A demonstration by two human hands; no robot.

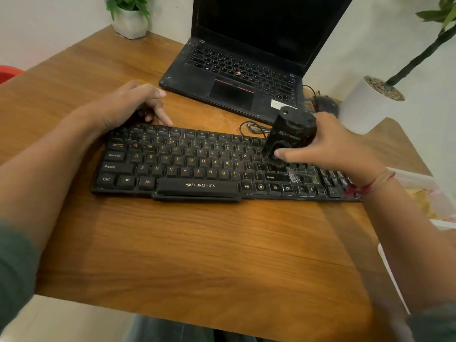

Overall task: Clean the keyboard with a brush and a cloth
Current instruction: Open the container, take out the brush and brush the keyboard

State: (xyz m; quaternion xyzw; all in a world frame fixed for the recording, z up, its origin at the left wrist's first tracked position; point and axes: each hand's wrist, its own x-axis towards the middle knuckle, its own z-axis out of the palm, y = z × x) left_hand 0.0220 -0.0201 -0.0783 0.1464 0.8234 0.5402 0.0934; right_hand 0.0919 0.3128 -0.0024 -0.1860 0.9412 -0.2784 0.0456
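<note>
Left hand [128, 104]: I see it arched over the far left corner of the keyboard [197, 169], fingers loosely bent and holding nothing, fingertips touching the keyboard's far edge by the function row.

Right hand [328, 144]: fingers and thumb curl around a chunky black brush [291, 134], which stands tilted with its bristled end down on the keys just right of the letter block.

The keyboard, black with a ZEBRONICS mark on its front edge, lies flat across the middle of the wooden table [197, 255]. A pale, dusty smear [293, 175] sits on the keys just below the brush.

Behind it is an open black laptop [246, 58] with a dark screen. A coiled cable [254, 127] lies between the laptop and the keyboard. I see a potted plant [130, 18] at the far left corner and a white pot [365, 107] at the right.
</note>
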